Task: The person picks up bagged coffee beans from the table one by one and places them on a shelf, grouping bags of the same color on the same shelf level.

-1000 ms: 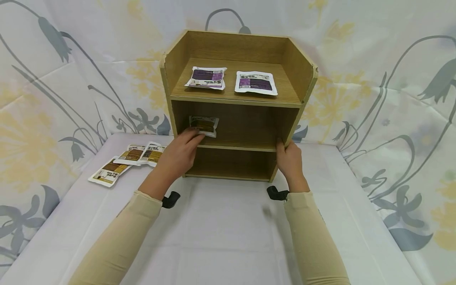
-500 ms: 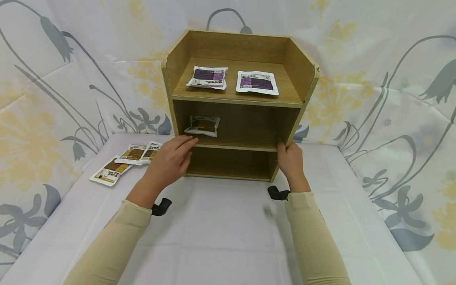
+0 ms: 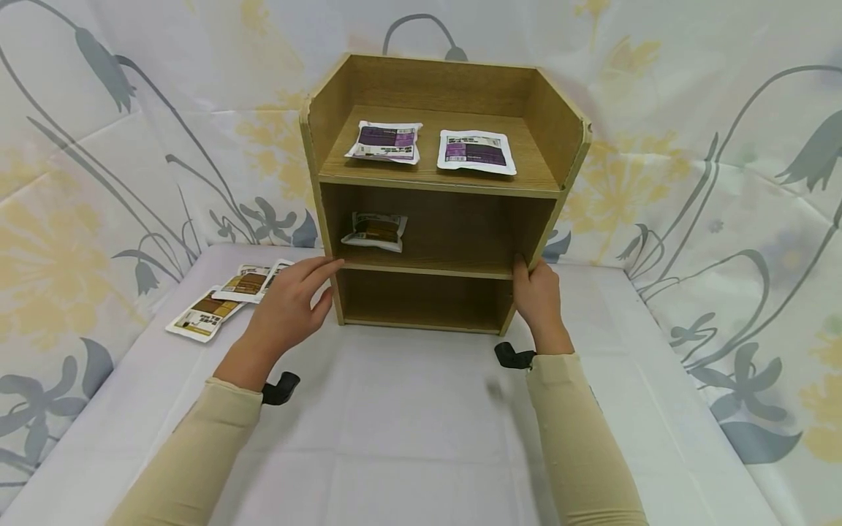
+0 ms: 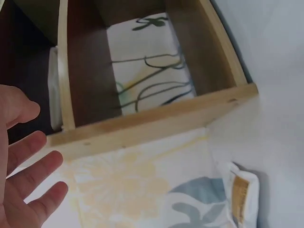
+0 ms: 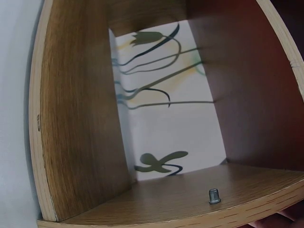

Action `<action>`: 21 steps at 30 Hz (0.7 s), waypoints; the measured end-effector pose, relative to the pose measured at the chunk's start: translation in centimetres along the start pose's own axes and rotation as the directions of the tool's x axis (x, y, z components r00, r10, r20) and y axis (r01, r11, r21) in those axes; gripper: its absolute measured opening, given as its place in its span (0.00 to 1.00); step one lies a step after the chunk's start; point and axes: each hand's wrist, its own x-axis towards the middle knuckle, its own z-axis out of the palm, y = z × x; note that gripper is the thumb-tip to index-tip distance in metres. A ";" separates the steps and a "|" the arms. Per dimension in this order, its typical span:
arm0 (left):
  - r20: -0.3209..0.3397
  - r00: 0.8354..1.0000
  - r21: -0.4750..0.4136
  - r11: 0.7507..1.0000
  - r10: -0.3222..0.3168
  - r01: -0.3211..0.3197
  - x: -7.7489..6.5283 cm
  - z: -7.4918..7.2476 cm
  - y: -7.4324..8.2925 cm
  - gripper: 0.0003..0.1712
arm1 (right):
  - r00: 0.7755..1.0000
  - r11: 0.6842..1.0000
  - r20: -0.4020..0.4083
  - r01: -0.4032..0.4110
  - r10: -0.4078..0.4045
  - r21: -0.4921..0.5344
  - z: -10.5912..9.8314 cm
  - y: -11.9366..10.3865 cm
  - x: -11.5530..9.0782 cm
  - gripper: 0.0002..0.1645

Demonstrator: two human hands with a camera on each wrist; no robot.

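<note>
A wooden shelf unit [image 3: 421, 183] stands at the back of the table. One white pouch with a brown label [image 3: 376, 231] lies at the left of its middle shelf; the left wrist view shows only this pouch's edge [image 4: 54, 90]. My left hand [image 3: 289, 310], holding nothing, is by the unit's left front edge with fingers extended; whether a fingertip touches the wood I cannot tell. On the other side, my right hand [image 3: 539, 303] grips the unit's right side panel [image 5: 285, 118], thumb towards the inside. In the right wrist view that hand is mostly hidden behind the panel.
Two pouches with purple labels, a left one [image 3: 386, 142] and a right one [image 3: 476, 152], lie on the top shelf. Several brown-labelled pouches [image 3: 205, 315] overlap on the white tablecloth left of the unit. A small metal peg [image 5: 214, 195] sticks out inside the bottom compartment. Patterned cloth [image 3: 684, 161] hangs behind.
My left hand has let go of the pouch on the middle shelf and drawn back left and towards me. The pouch stays there, lying flatter. My right hand keeps its place.
</note>
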 end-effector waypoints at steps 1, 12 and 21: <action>0.003 1.000 0.003 1.000 -0.005 0.005 -0.2 0.0 -0.2 0.26 | 1.000 1.000 -0.001 0.000 0.000 -0.001 0.0 0.0 0.0 0.30; 0.043 0.997 0.016 0.998 -0.061 0.060 -2.0 0.1 -2.0 0.28 | 1.000 1.000 0.003 -0.002 0.002 -0.004 0.0 0.0 0.1 0.32; 0.155 0.975 0.033 0.988 -0.157 0.153 -3.5 0.4 -3.4 0.31 | 1.000 1.000 0.002 -0.003 0.003 0.003 0.0 0.0 0.0 0.31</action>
